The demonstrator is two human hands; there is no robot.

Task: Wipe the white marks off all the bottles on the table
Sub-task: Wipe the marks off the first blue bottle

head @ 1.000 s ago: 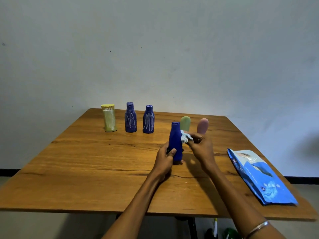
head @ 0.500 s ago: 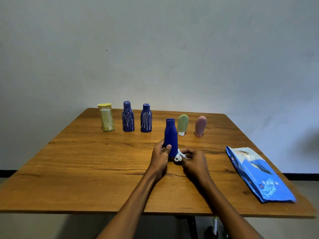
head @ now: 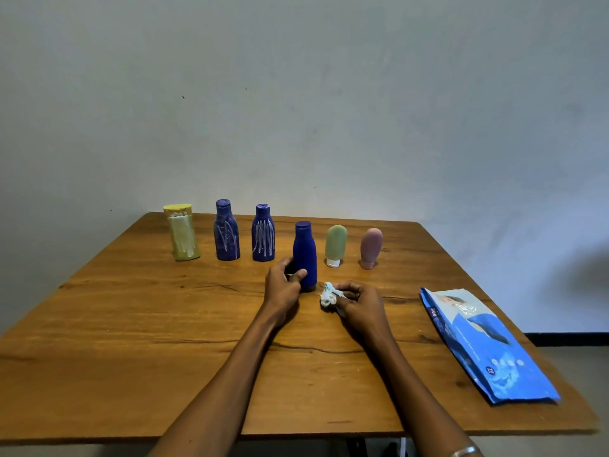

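A plain blue bottle (head: 305, 250) with no white marks showing stands upright mid-table, and my left hand (head: 284, 286) grips its lower part. Just to its right, my right hand (head: 357, 303) pinches a crumpled white wipe (head: 329, 294) down on the table, apart from the bottle. Behind and to the left stand a yellow-green bottle (head: 182, 237) and two dark blue bottles (head: 226, 230) (head: 263, 234), all streaked with white marks. A green tube (head: 335, 244) and a pink tube (head: 370, 248) stand cap-down at the back right, with no marks visible.
A blue pack of wipes (head: 482, 346) lies flat near the right edge of the wooden table (head: 131, 341). A plain wall rises straight behind the table's far edge.
The blue bottle went from lifted to standing on the table, further back, close to the row. My right hand dropped from its neck to the table beside it, with the wipe.
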